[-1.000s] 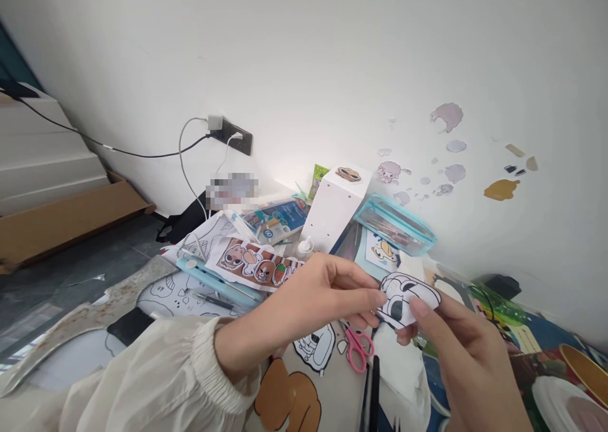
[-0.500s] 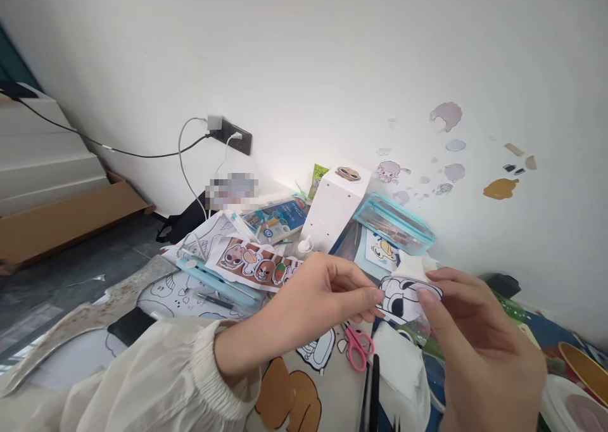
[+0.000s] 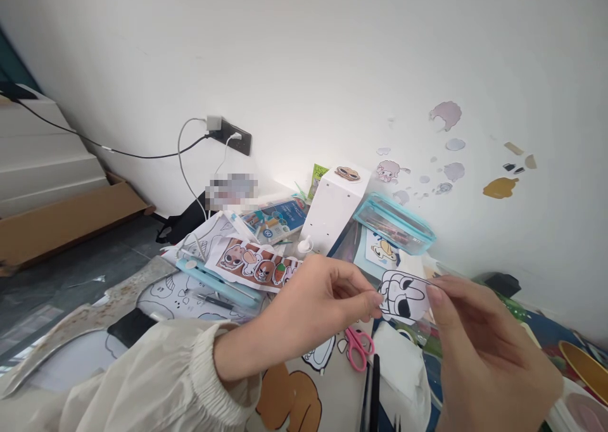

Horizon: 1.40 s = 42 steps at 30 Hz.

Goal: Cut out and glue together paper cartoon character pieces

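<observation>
Both my hands hold a small black-and-white paper cutout of a cartoon animal [image 3: 403, 296] above the cluttered table. My left hand [image 3: 313, 308], in a cream sleeve, pinches its left edge between thumb and forefinger. My right hand [image 3: 479, 356] pinches its right edge with closed fingertips. Under the cutout lie pink-handled scissors [image 3: 357, 346] and white paper.
A white box [image 3: 332, 211] and a blue transparent pencil case [image 3: 393, 224] stand behind the hands. Printed sticker sheets [image 3: 254, 264], colouring pages, a blue pen and a marker box cover the table. Paper cutouts [image 3: 498, 188] stick to the white wall. A wall socket [image 3: 232, 136] holds cables.
My right hand has turned over and shifted from under the cutout to its right edge. The cutout has tilted up a little. My left hand has kept its pinch.
</observation>
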{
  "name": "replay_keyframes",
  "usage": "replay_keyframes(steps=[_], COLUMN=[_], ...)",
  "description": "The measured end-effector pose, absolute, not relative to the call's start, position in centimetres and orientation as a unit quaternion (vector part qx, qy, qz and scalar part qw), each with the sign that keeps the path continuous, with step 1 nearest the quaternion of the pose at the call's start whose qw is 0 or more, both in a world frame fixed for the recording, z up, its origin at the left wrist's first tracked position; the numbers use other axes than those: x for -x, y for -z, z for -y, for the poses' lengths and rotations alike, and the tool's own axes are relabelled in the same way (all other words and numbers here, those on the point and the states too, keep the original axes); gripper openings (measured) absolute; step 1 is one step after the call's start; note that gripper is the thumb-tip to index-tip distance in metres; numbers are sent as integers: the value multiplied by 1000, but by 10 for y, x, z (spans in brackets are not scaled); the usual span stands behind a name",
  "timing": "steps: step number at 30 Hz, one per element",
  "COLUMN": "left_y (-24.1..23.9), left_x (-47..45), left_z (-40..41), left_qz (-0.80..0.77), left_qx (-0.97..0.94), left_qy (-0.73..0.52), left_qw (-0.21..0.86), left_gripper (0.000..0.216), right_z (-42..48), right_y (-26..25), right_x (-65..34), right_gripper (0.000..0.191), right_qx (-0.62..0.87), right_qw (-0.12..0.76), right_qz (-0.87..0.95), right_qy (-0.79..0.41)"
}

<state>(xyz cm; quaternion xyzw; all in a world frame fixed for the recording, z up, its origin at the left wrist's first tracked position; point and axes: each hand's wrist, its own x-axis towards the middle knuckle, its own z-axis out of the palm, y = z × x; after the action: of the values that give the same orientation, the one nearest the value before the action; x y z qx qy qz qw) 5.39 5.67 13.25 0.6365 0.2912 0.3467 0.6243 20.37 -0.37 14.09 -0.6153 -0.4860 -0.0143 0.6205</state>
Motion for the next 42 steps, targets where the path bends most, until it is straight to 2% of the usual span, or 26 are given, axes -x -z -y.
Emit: replay_keyframes(steps=[8,14,21,25,30,34,38,42], left_y=[-132,-130,-139,-134,-132,-134,-133,-130], left_x=[-54,-55,-52,-53,-54,-54,-54,-55], left_z=[-64,-63,-59,-59,-58,-58,-57,-57], left_qz=[-246,-258,-249,-254,-254,-273,-289,-289], left_qx=[-525,-532,-547,-560,-576,-579,-594,-605], left_qy=[-314,-331,-326,-333,-337,-339,-337,-344], left_qw=[752,736,730,715,700,689,671,657], left_gripper=[17,19,25,16,16,16,15,15], right_z=[1,-4,-2,-1,0,1,2,1], right_y=[-140,-134,-134,-135,-134,-134,-139,-140], right_x=[-214,-231,-230,-227,-225,-220,-210,-211], right_gripper=[36,31,34,37,38,28,29,17], right_qx=[653,639,657,660,660,665,669,624], right_qw=[609,545,548,551,556,583,612,617], right_qz=[438,507,478,464,456,436,406,476], right_qy=[-105,-194,-201,-214,-219,-166,-115,-63])
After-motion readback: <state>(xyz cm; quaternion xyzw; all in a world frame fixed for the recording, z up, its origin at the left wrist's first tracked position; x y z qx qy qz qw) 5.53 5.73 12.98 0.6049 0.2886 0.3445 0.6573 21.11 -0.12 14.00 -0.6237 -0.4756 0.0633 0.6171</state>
